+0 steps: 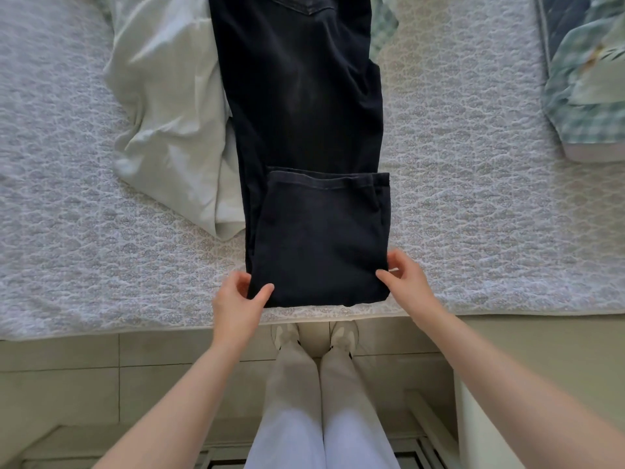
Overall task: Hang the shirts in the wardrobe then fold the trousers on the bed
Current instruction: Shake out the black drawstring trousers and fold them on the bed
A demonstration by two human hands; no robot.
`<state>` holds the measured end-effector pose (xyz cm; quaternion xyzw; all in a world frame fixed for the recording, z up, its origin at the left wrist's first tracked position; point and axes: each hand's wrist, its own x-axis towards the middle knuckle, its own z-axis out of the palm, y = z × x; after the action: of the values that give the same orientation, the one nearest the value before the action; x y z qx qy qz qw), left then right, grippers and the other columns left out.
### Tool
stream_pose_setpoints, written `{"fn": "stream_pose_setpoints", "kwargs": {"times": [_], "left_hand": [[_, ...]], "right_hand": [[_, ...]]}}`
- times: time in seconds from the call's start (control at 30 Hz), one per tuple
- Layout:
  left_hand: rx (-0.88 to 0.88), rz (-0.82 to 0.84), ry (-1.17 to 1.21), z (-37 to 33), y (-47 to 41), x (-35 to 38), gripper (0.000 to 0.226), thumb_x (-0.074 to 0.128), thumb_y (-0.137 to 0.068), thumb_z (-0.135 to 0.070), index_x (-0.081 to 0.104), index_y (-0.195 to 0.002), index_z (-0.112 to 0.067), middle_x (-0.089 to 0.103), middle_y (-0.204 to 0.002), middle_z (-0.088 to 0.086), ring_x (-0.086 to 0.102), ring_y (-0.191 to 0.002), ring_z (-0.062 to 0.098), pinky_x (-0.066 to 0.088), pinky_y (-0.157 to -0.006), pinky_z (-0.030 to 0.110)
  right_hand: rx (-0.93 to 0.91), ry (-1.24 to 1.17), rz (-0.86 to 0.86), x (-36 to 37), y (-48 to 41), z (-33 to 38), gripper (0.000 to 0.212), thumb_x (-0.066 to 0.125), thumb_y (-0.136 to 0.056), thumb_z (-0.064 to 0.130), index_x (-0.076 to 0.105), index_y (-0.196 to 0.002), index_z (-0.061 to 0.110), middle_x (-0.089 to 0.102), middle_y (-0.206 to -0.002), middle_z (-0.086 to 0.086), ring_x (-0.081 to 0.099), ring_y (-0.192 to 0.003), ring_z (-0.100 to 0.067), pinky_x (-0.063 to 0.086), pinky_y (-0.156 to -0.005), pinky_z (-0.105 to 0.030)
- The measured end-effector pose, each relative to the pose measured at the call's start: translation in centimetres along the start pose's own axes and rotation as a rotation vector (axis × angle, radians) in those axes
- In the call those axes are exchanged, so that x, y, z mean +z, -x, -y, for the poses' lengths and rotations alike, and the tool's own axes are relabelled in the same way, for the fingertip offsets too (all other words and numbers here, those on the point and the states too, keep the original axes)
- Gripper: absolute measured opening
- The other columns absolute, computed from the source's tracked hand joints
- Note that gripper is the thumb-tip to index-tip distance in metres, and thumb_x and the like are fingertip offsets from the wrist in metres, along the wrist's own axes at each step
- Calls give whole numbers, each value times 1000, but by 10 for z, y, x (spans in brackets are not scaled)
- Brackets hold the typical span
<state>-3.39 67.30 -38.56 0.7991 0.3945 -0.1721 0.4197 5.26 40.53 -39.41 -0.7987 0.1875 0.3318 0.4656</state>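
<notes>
Both my forearms reach out over my own pale-clad legs [321, 401] and light shoes [343, 333] toward the black trousers [304, 113]. These lie lengthwise on the bed [473, 204], waist end away from me. The trousers' leg ends are doubled up over the legs, making a thick panel at the end nearest me, with the hems lying across the trousers' middle.

My left hand [238, 299] pinches the trousers' near left corner, thumb on top of the fold and fingers curled at its edge. My right hand [407, 282] pinches the trousers' near right corner, thumb on the cloth and fingers against the side edge.

A pale green garment [169, 113] lies crumpled against the trousers' left side, touching them. A checked shirt [581, 106] lies well apart to the trousers' right. Below the trousers' near end, past the bed's edge, is tiled floor [101, 367].
</notes>
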Motion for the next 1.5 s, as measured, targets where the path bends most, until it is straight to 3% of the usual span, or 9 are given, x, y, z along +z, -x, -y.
{"fn": "stream_pose_setpoints", "kwargs": {"times": [0.1,0.27,0.47,0.57,0.77,0.9,1.03,1.27,1.5], "left_hand": [[-58,79,-137,19,5,4,28,77,-81,-24,50,-75,-18,56,-72,-1,54,-71,22,44,-66,36],[-85,207,-230,-16,-17,4,33,69,-75,-48,55,-99,-31,65,-94,-15,63,-93,17,44,-97,50],[43,25,-67,-68,-43,-1,25,69,-89,-34,58,-106,-20,58,-91,-13,58,-95,14,45,-82,28],[30,51,28,-84,-66,0,41,68,-90,-36,54,-124,-18,57,-107,-6,57,-100,13,47,-86,29],[122,14,81,-100,-90,5,14,61,-95,-22,52,-103,-14,55,-96,-3,53,-88,13,42,-70,20],[268,-149,100,-100,-91,-7,10,58,-96,-18,49,-94,-15,52,-84,-10,50,-75,11,42,-67,21],[337,-163,111,-105,-105,-20,12,60,-96,-21,49,-92,-18,52,-82,-14,53,-74,14,44,-66,24],[118,-32,19,-114,-141,-17,15,62,-95,-19,51,-104,-15,53,-87,-9,51,-75,3,40,-63,17],[123,15,-42,-118,-148,-20,38,65,-90,-15,40,-119,-18,54,-99,2,55,-81,14,39,-60,21]], "right_hand": [[58,91,105,-2,-2,-4,18,55,-92,2,57,-106,14,64,-101,0,62,-99,-19,49,-74,-22],[54,64,82,0,-11,12,36,58,-86,3,45,-115,20,57,-102,8,61,-96,-17,53,-77,-32],[-60,-33,-48,-4,-39,39,67,67,-86,25,25,-137,36,50,-110,7,61,-100,-19,52,-90,-42],[-174,58,-49,-1,-54,51,60,64,-88,31,30,-135,43,42,-132,1,48,-117,-14,43,-98,-37],[-121,285,-51,8,-75,59,25,56,-96,35,57,-114,19,48,-123,-4,56,-83,-11,42,-68,-21],[-177,123,-158,6,-73,68,15,52,-98,28,57,-104,16,56,-103,3,52,-84,-8,39,-74,-22],[-224,95,-180,6,-78,89,13,49,-100,28,55,-103,17,52,-85,8,46,-71,-3,36,-64,-18],[-45,241,-170,14,-108,105,22,50,-100,23,54,-118,12,53,-98,3,47,-76,-5,35,-60,-15],[-10,154,-151,6,-109,103,27,53,-97,16,41,-120,19,47,-97,3,51,-78,-13,42,-59,-20]]}}
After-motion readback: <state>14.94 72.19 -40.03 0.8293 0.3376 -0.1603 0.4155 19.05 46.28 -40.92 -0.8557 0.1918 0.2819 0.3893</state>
